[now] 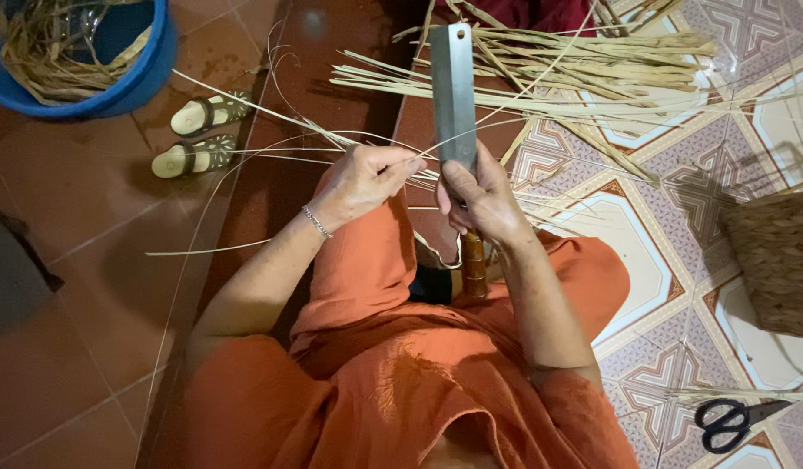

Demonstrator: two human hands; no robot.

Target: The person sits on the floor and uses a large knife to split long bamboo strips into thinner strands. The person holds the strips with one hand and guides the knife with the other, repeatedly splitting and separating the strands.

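Holding the big flat blade (453, 91) upright w/ my right hand (480, 198), grip wrapped tight just below the steel, wooden handle (474, 265) braced down btwn my knees. Left hand (362, 181) pinches a thin pale strip (245, 106) against the blade edge, fingertips pressed together. Strip feels light, springy, prob. brittle if kinked, so I take it close to the edge. Blade's heavy, stiff, sharp; safest hold is low at the handle.

Loose orange clothing (401, 382), bare forearms, thin silver bracelet (315, 222) on left wrist.
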